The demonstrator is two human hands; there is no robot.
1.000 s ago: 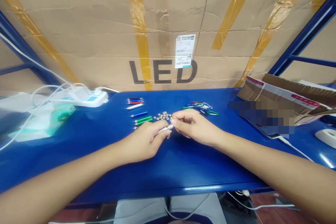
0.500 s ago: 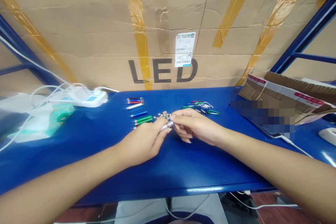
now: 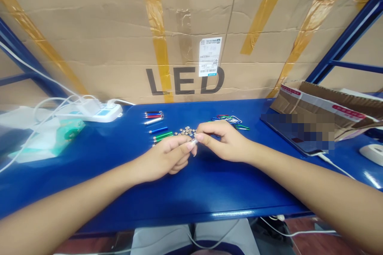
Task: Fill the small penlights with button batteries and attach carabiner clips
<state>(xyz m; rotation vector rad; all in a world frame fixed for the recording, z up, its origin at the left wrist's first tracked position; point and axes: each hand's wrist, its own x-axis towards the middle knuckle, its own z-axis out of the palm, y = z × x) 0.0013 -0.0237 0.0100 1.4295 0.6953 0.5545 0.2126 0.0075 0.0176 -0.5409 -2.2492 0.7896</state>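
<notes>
Silver tube (image 3: 194,142), mostly hidden, pinched in left grip (image 3: 167,155); right grip (image 3: 225,141) at tube's end, hold unclear.

My left hand (image 3: 167,156) and right hand (image 3: 225,143) pinch a small silvery piece (image 3: 194,142) between them, largely hidden by my fingers, above the blue counter (image 3: 215,193). Just beyond lie round metal discs (image 3: 187,130), with coloured tubes (image 3: 158,130) to their left and carabiners (image 3: 242,127) to their right.
</notes>
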